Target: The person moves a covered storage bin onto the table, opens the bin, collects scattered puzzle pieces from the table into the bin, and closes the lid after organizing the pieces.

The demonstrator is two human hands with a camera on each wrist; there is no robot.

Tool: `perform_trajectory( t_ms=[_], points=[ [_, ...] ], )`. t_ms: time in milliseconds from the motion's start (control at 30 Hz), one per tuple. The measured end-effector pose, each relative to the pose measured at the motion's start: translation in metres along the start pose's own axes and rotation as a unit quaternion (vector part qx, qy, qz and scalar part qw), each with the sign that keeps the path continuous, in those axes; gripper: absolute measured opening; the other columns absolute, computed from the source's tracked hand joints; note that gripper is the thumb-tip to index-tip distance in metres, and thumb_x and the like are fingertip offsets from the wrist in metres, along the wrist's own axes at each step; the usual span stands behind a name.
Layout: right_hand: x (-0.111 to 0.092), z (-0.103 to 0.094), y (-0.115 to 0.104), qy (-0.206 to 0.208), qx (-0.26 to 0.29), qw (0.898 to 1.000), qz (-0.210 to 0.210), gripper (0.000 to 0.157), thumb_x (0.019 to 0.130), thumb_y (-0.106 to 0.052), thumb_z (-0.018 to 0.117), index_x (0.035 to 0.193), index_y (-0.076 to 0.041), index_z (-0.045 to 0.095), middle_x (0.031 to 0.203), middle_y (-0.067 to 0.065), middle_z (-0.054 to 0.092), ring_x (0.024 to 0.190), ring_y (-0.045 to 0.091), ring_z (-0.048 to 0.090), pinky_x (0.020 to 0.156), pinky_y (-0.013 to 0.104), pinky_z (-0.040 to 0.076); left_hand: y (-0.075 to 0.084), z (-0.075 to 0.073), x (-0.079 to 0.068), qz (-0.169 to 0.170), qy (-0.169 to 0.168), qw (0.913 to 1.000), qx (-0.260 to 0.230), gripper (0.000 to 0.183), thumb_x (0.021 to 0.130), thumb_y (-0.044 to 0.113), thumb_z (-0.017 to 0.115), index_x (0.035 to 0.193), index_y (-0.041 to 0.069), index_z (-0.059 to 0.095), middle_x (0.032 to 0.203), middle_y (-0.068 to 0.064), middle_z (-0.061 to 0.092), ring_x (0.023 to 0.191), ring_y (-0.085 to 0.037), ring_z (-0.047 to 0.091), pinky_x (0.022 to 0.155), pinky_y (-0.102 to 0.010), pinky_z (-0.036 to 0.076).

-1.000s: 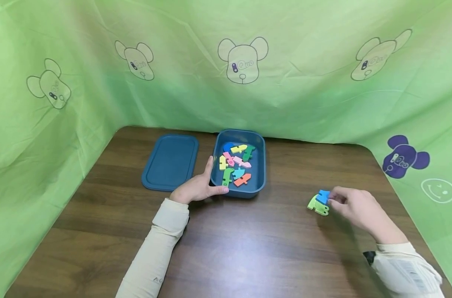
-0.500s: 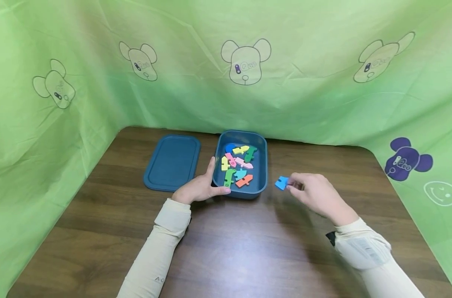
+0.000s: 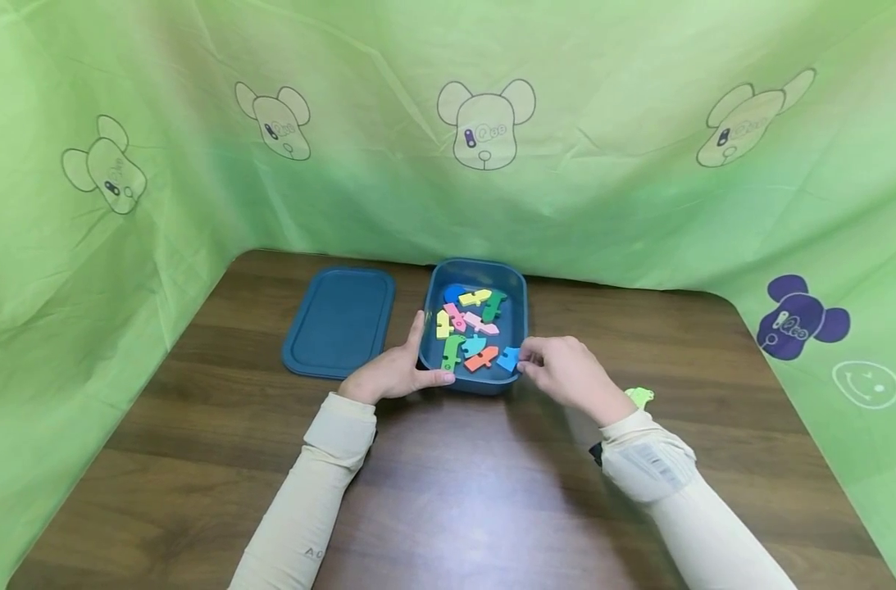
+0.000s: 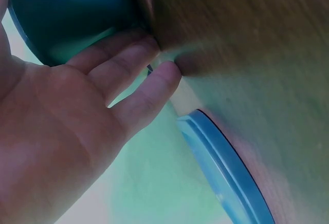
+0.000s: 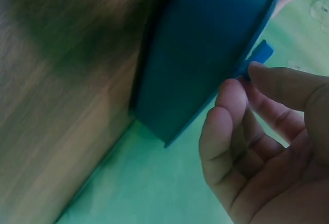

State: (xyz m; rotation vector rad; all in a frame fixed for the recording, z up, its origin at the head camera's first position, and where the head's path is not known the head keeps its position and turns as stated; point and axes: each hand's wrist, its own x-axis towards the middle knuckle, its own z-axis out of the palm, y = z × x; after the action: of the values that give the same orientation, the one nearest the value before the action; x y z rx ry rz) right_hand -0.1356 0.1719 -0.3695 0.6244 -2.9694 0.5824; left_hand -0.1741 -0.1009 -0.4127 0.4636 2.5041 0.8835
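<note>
A dark blue open box [image 3: 523,315] stands at the table's middle back, with several colourful puzzle pieces inside, among them an orange piece [image 3: 482,358] and a green piece [image 3: 451,351]. My left hand [image 3: 392,370] rests against the box's near left corner, thumb along the front and fingers along the side. In the left wrist view those fingers [image 4: 149,93] look straight. At the near right rim my right hand [image 3: 566,373] pinches a blue puzzle piece [image 3: 508,358] between thumb and fingertips. The right wrist view shows this blue piece [image 5: 261,53] just above the rim.
A flat dark blue lid [image 3: 339,321] lies left of the box. A light green puzzle piece [image 3: 640,397] is on the wooden table [image 3: 448,500], partly hidden behind the right forearm. A green printed curtain [image 3: 374,180] hangs around the table's back and sides.
My right hand has carried the blue piece leftward from beside the light green piece to the box's right rim. The light green piece stays on the table; the left hand keeps its place.
</note>
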Motion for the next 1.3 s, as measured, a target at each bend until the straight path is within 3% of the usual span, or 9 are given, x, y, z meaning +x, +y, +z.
perform_trajectory(
  t_ms=[467,767,1100,1300],
  points=[
    [0.000,0.002,-0.005,-0.017,0.001,1.000,0.013,0.007,0.085,-0.007,0.068,0.082,-0.013,0.065,0.069,-0.005,0.058,0.061,0.013,0.051,0.056,0.031,0.043,0.002,-0.001,-0.002,-0.002,0.000,1.0000,0.005,0.117,0.078,0.067,0.060,0.148,0.022,-0.022,0.123,-0.022,0.056,0.082,-0.021,0.060,0.075,-0.037,0.046],
    [0.004,-0.001,-0.010,-0.057,-0.003,0.998,0.038,0.015,0.086,-0.009,0.068,0.076,-0.014,0.058,0.064,-0.002,0.052,0.060,0.017,0.049,0.055,0.031,0.040,0.003,-0.001,-0.003,-0.002,-0.001,1.0000,0.002,0.117,0.078,0.068,0.060,0.148,0.022,-0.022,0.121,-0.020,0.057,0.083,-0.020,0.060,0.077,-0.037,0.046],
    [0.008,-0.005,-0.014,-0.079,-0.027,0.996,0.044,0.023,0.084,-0.007,0.068,0.067,-0.015,0.054,0.061,-0.002,0.048,0.061,0.018,0.048,0.055,0.032,0.038,0.001,-0.001,-0.002,0.010,0.001,0.9999,0.006,0.117,0.078,0.068,0.059,0.148,0.021,-0.022,0.130,-0.024,0.051,0.092,-0.023,0.060,0.083,-0.039,0.046],
    [0.007,-0.009,-0.022,-0.065,-0.082,0.994,0.027,0.026,0.081,-0.009,0.073,0.063,-0.015,0.055,0.059,-0.004,0.049,0.057,0.018,0.049,0.052,0.033,0.040,0.001,-0.001,-0.001,0.009,-0.001,0.9999,0.007,0.117,0.077,0.070,0.059,0.147,0.023,-0.023,0.128,-0.022,0.054,0.090,-0.021,0.060,0.082,-0.038,0.046]
  ],
)
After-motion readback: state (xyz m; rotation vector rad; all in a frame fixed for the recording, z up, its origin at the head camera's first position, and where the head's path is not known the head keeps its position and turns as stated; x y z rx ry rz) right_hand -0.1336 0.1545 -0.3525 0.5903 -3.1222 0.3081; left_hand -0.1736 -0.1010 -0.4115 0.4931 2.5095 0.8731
